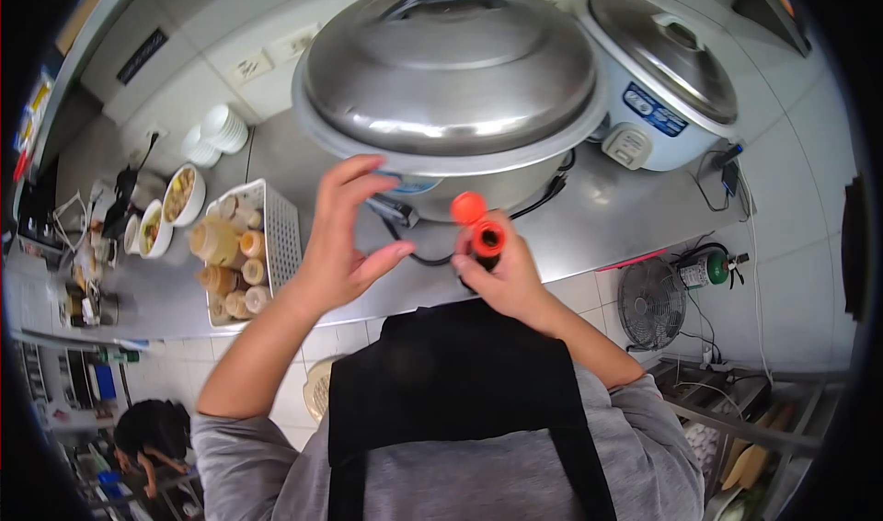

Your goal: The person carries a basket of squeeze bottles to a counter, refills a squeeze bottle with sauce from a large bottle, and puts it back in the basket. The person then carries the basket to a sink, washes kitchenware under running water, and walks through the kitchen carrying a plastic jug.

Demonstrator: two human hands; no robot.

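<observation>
My right hand (505, 275) is closed around a dark bottle with a red flip cap (469, 208). The cap is flipped up and the dark round mouth faces me; the bottle's body is mostly hidden by my fingers. My left hand (343, 236) is raised to the left of the bottle, fingers curved and apart, holding nothing. Behind both hands stands a large steel cooker with a domed lid (451, 70). A black cord (428, 260) from it lies on the counter between my hands.
Left on the steel counter (570, 227) are a white basket (285, 222) of several sauce bottles, bowls of food (184, 195) and stacked white cups (224, 128). A smaller rice cooker (658, 89) stands right. Below are a fan (651, 304) and a fire extinguisher (706, 270). Another person (156, 434) bends, lower left.
</observation>
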